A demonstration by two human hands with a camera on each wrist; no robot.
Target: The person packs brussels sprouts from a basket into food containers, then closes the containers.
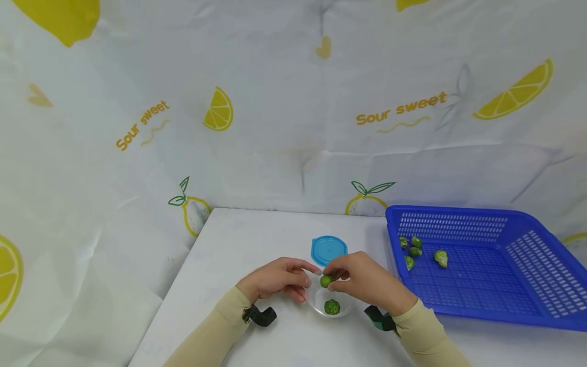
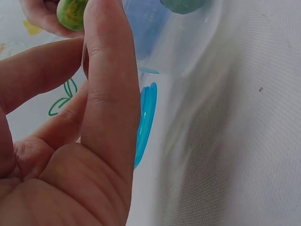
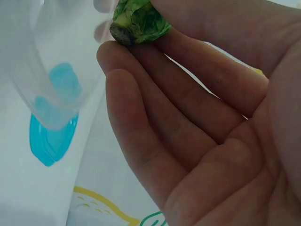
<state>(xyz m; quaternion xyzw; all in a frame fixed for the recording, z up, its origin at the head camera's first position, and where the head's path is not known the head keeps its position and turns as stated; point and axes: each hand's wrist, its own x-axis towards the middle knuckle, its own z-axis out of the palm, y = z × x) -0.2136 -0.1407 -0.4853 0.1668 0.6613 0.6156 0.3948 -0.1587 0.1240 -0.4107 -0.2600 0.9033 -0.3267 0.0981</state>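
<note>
White tabletop [image 1: 257,229] lies beneath a clear bowl [image 1: 314,308] at lower centre, its edge pinched by the left hand [image 1: 282,278], while the right hand [image 1: 369,280] pinches a green sprout [image 1: 326,281] overhead, probably best lowered gently beside the second sprout [image 1: 332,307] inside.

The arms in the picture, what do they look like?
The left sleeve and right sleeve are long and pale beige. The left wrist gadget is black; the right wrist gadget is black with green. The left grip and right grip wear no gloves.
</note>
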